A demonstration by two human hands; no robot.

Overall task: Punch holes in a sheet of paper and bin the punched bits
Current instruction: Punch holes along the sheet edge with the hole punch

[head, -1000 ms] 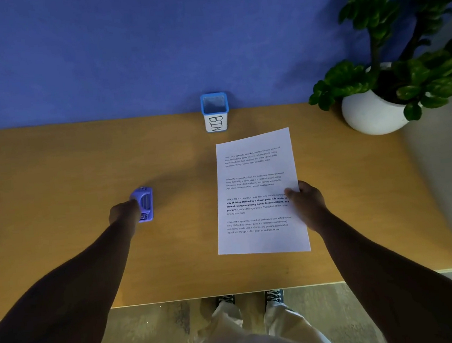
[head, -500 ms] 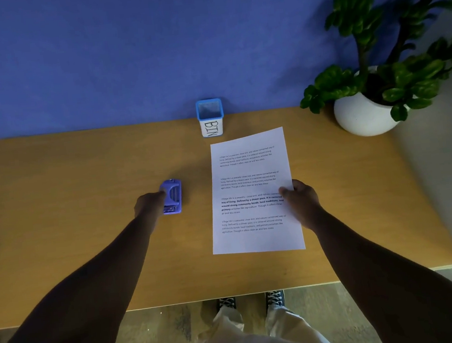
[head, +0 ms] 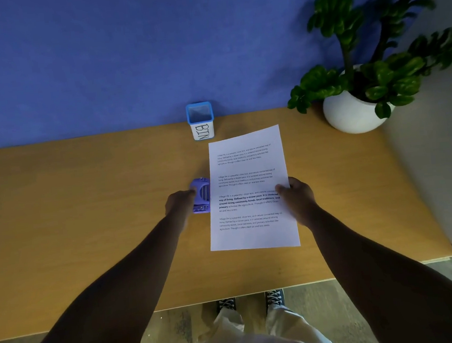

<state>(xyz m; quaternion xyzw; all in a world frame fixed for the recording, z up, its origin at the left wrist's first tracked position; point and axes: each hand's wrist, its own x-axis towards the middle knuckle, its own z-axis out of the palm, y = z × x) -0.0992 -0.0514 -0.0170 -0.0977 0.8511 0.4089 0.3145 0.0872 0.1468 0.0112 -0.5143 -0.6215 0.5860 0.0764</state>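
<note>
1. wooden table (head: 59, 213) fills the middle of the head view, butted against a blue wall (head: 100, 59) at its far edge.
2. a white sheet of paper (head: 255, 237) with four blocks of printed text lies on the table near the centre, its far end tilted slightly to the right.
3. the right hand (head: 298, 200) grips the sheet's right edge about halfway along; the thumb lies on top of the paper over the third text block and the other fingers are curled at or under the edge, so the hand is closed on the sheet.
4. a purple hole punch (head: 201, 195) sits on the table touching the sheet's left edge, at about the height of the second and third text blocks; the paper edge seems to overlap the punch's right side, but whether it is inside the slot cannot be told.
5. the left hand (head: 180, 205) is just left of the punch, fingertips touching its left side; how firmly it grips cannot be told.
6. a small blue-rimmed white cup marked "bin" (head: 201, 121) stands upright at the wall, just beyond the sheet's far left corner, apart from both hands.
7. a potted plant (head: 356, 110) in a white pot stands at the far right corner.
</note>
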